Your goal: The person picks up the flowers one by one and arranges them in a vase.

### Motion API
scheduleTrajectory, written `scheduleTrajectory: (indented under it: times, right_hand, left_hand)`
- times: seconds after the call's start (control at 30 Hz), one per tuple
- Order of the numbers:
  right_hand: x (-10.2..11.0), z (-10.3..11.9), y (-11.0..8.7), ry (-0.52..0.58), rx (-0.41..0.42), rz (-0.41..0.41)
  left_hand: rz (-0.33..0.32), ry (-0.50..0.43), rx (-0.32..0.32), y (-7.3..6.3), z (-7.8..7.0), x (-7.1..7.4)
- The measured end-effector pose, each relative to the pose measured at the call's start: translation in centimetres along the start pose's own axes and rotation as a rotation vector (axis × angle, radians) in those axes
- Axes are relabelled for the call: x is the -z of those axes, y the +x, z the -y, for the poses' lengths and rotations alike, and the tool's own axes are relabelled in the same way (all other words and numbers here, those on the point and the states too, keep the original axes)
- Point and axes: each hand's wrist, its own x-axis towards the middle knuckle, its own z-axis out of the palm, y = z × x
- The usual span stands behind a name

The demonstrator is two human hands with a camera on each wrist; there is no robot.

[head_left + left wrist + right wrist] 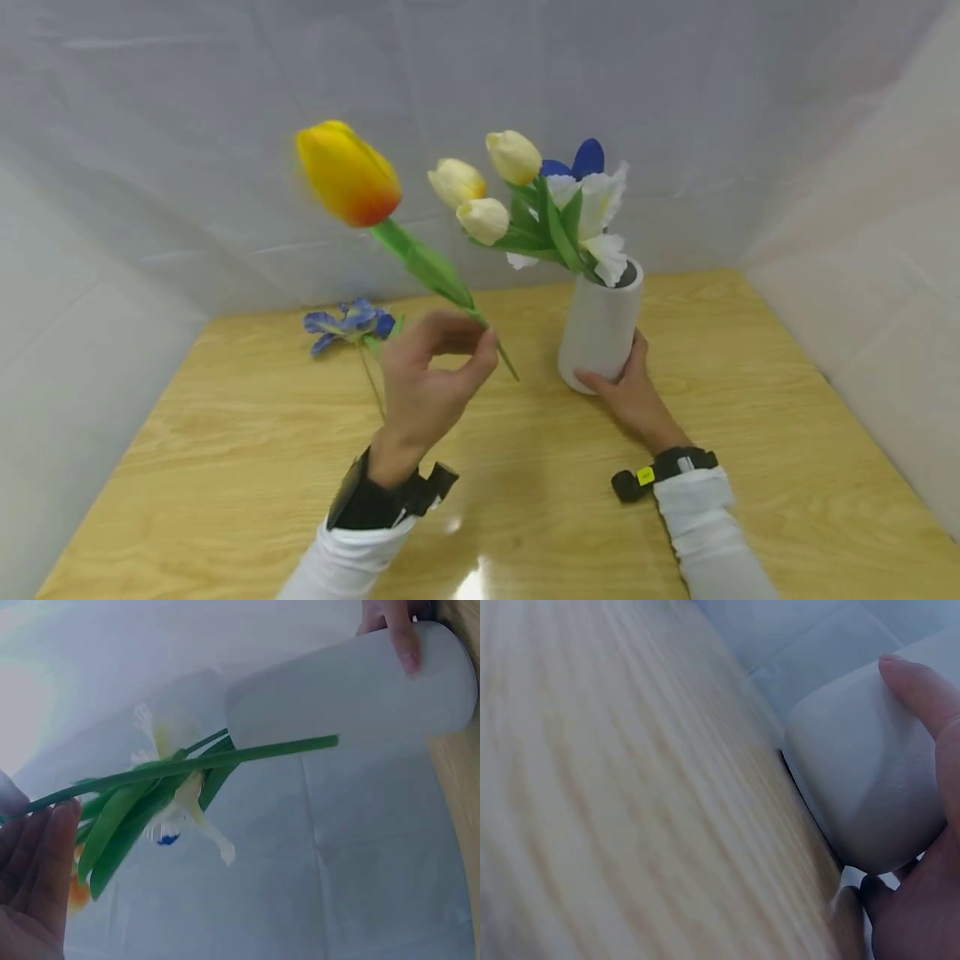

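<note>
My left hand [431, 375] pinches the thin green stem of a yellow-and-orange tulip [348, 175] between thumb and fingers. The bloom points up and left, and the stem's free lower end slants toward the vase, apart from it. With my right hand [630, 396] I grip a white vase [603, 333] low on its side, the thumb across the front. Cream tulips [513, 157], a white iris [600, 204] and deep blue petals [589, 158] rise from its mouth, leaning left. In the left wrist view the tulip stem [285, 748] crosses before the vase [337, 690].
A blue-violet iris [341, 323] lies on the wooden table [247, 467] at the back left, its stem partly behind my left hand. Pale sheeting [225, 167] hangs behind the table and along both sides.
</note>
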Motion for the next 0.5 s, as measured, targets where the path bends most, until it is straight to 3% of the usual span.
scheduleTrajectory:
  times: [0.23, 0.4, 0.5]
  right_hand:
    - [-0.6, 0.8, 0.1, 0.044, 0.079, -0.075]
    - [-0.6, 3.4, -0.4, 0.076, 0.114, -0.19]
    - [-0.7, 5.0, -0.8, 0.096, 0.12, -0.219]
  left_hand:
    - [-0.006, -0.018, -0.036, 1.4, 0.4, -2.5]
    - [-0.028, -0.062, -0.068, 2.9, 0.7, -4.6]
    - [-0.027, -0.053, -0.092, 3.8, 0.8, -5.6]
